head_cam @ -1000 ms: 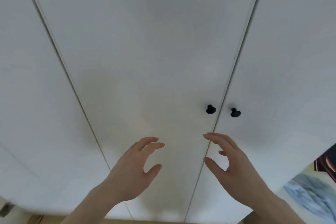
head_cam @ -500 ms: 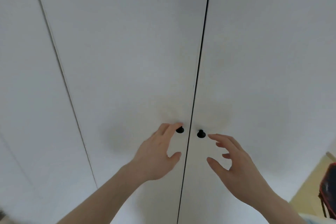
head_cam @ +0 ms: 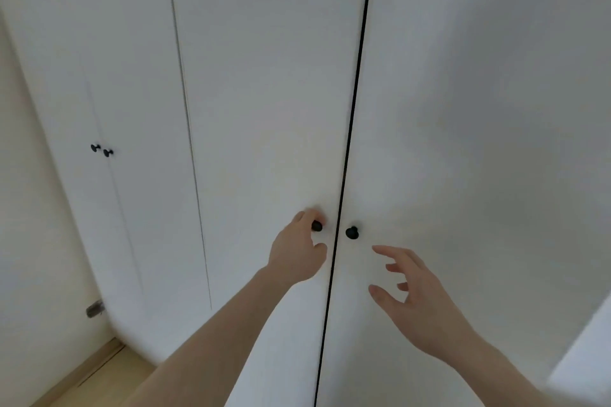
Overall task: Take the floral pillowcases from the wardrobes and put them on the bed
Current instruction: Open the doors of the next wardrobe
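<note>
Left hand (head_cam: 299, 251) grip curled round left door knob (head_cam: 316, 226); right hand (head_cam: 418, 301) spread, empty, just below-right of right door knob (head_cam: 352, 232)

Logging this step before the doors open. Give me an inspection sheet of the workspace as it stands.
Surface: white wardrobe doors, shut, a dark seam between the middle pair.
Job's things: left knob and right knob either side of the seam; no floral pillowcases or bed seen.
Clutter: nothing seen.
Grips: left hand has fingers curled at the left knob; right hand is open, below the right knob, not touching it.
Cables: nothing seen.
Surroundings: second pair of knobs on the far left doors; small grey fitting low on the left; strip of wooden floor.
</note>
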Available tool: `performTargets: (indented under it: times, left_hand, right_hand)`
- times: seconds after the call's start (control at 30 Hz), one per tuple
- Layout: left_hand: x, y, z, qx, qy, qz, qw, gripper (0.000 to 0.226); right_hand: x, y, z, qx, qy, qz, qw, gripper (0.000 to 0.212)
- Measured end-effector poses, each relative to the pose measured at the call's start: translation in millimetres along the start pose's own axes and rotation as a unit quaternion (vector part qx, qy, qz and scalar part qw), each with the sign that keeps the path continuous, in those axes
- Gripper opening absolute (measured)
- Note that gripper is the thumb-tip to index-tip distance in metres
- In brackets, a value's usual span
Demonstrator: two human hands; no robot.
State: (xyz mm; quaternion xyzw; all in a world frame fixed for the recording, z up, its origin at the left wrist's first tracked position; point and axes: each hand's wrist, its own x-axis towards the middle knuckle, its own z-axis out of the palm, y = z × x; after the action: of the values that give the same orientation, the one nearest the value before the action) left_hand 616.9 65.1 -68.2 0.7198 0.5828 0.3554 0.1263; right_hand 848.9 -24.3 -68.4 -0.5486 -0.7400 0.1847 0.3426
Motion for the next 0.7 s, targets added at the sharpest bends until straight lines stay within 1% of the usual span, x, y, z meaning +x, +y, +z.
performTargets:
  times: [0.13,0.33,0.4,0.57,0.63,0.7]
  left_hand:
    - [-34,-4,-20,0.012,0.021,-0.018,1.000,0.030]
    - [-113,-22,-74,0.005,0.083,-0.057,0.995,0.019]
    - [-133,-29,-94,0.010,0.109,-0.085,0.990,0.023]
    - [-164,-49,-138,0.030,0.151,-0.176,0.972,0.047]
    - [-173,-60,-155,0.055,0.161,-0.195,0.966,0.053]
    - [-181,-72,-169,0.079,0.165,-0.197,0.963,0.053]
  right_hand:
    - [-3,-3,3,0.022,-0.011,-0.019,1.000,0.053]
    - [-7,-13,15,0.035,-0.043,-0.049,0.997,0.050]
    - [-7,-17,20,0.044,-0.051,-0.062,0.996,0.049]
    - [-4,-29,32,0.056,-0.064,-0.095,0.992,0.049]
    - [-3,-32,36,0.055,-0.074,-0.103,0.990,0.049]
    - [-3,-33,41,0.053,-0.084,-0.106,0.989,0.049]
